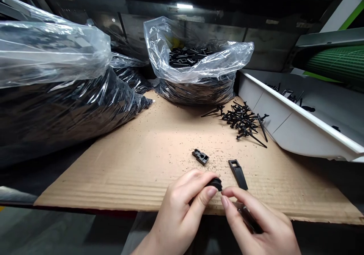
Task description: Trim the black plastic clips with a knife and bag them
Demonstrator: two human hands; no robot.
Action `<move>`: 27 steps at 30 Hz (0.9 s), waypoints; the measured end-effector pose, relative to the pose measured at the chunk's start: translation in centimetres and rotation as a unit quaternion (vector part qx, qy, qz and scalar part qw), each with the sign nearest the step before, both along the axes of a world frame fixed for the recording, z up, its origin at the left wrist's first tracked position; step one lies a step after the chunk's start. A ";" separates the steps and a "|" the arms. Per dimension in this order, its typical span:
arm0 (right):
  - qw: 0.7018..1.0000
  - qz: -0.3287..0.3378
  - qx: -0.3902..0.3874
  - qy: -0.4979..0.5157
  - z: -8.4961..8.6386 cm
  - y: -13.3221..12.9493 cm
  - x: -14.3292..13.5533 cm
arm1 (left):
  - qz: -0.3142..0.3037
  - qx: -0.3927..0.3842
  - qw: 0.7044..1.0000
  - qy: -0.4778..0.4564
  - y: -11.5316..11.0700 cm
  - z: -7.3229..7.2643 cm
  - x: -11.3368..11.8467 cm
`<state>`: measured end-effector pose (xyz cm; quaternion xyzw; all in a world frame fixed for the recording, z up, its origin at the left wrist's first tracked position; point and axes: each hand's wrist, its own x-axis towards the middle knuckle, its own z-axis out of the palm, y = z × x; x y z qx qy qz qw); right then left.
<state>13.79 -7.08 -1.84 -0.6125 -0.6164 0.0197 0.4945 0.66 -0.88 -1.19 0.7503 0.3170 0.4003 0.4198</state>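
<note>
Near the cardboard's front edge, my left hand (184,204) pinches a round black plastic part (215,183) between thumb and forefinger. The fingers cover much of that part. My right hand (256,221) is closed around a slim dark tool with a shiny side (249,219). Its thumb and fingertip meet right beside the round part, and the tool's tip is hidden there. Just beyond the hands lie a small black rectangular plastic piece (200,157) with a hole and a flat black tapered piece (238,174) with a square opening.
Brown cardboard (136,160) covers the work surface, sprinkled with tiny dark scraps. A pile of black stemmed plastic parts (243,120) lies beside a white tray (284,118) at right. An open clear bag (199,80) of black parts stands behind; a large filled bag (57,107) bulges at left.
</note>
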 end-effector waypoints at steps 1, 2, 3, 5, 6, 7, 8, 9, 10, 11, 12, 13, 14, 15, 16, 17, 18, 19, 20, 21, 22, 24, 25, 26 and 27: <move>1.000 0.013 0.011 -0.017 0.0 0.2 0.0 | -0.002 0.016 1.000 -0.001 0.0 0.0 0.0; 0.999 0.024 0.018 -0.033 0.1 0.3 0.0 | -0.003 0.029 1.000 -0.002 0.0 -0.1 0.1; 0.998 0.032 0.024 -0.046 0.1 0.4 0.1 | -0.004 0.041 0.999 -0.003 0.0 -0.1 0.1; 0.997 0.042 0.029 -0.063 0.2 0.6 0.4 | -0.004 0.056 0.998 -0.007 0.0 -0.1 0.2; 0.997 0.041 0.026 -0.067 0.3 0.6 0.5 | -0.007 0.061 0.998 -0.010 0.0 -0.1 0.2; 0.997 0.037 0.024 -0.070 0.3 0.7 0.7 | -0.013 0.063 0.998 -0.015 0.0 -0.1 0.2; 0.997 0.031 0.019 -0.074 0.3 0.7 0.8 | -0.016 0.061 0.998 -0.020 0.0 -0.1 0.2; 0.997 0.021 0.012 -0.076 0.3 0.7 0.9 | -0.019 0.057 0.998 -0.024 0.0 -0.1 0.1; 0.997 0.008 0.005 -0.071 0.3 0.7 0.9 | -0.018 0.053 0.998 -0.027 0.1 -0.1 0.1; 0.998 -0.004 -0.001 -0.058 0.3 0.7 1.0 | -0.016 0.046 0.998 -0.027 0.1 0.0 0.1; 0.999 -0.013 -0.007 -0.037 0.3 0.6 1.0 | -0.012 0.040 0.999 -0.026 0.2 0.0 0.0; 1.000 -0.019 -0.013 -0.011 0.3 0.6 1.0 | -0.009 0.034 0.999 -0.024 0.2 0.0 0.0; 0.999 -0.022 -0.018 0.016 0.3 0.5 0.9 | -0.009 0.031 0.999 -0.023 0.2 0.0 0.0; 0.999 -0.022 -0.023 0.043 0.3 0.4 0.8 | -0.010 0.031 0.999 -0.023 0.2 0.0 0.0; 0.997 -0.021 -0.031 0.064 0.3 0.3 0.6 | -0.010 0.033 0.999 -0.024 0.2 0.0 0.0; 0.996 -0.019 -0.039 0.079 0.2 0.3 0.4 | -0.009 0.036 0.999 -0.026 0.2 -0.1 0.0; 0.995 -0.014 -0.046 0.089 0.2 0.3 0.3 | -0.009 0.039 0.999 -0.028 0.1 -0.1 0.0; 0.994 -0.007 -0.051 0.094 0.2 0.3 0.1 | -0.008 0.042 0.999 -0.029 0.1 -0.2 0.1; 0.994 0.000 -0.053 0.095 0.2 0.3 -0.1 | -0.007 0.047 0.998 -0.030 0.1 -0.3 0.1; 0.994 0.006 -0.053 0.093 0.2 0.4 -0.2 | -0.006 0.051 0.998 -0.031 0.1 -0.3 0.2; 0.995 0.011 -0.052 0.087 0.2 0.5 -0.3 | -0.006 0.056 0.998 -0.032 0.1 -0.3 0.2; 0.996 0.021 -0.055 0.071 0.2 0.6 -0.3 | -0.006 0.064 0.997 -0.033 0.1 -0.3 0.3; 0.996 0.024 -0.058 0.064 0.2 0.6 -0.2 | -0.006 0.067 0.997 -0.033 0.2 -0.3 0.3; 0.996 0.025 -0.061 0.061 0.2 0.6 0.0 | -0.007 0.068 0.997 -0.034 0.2 -0.2 0.3; 0.996 0.020 -0.065 0.065 0.3 0.5 0.2 | -0.007 0.068 0.997 -0.033 0.2 -0.2 0.3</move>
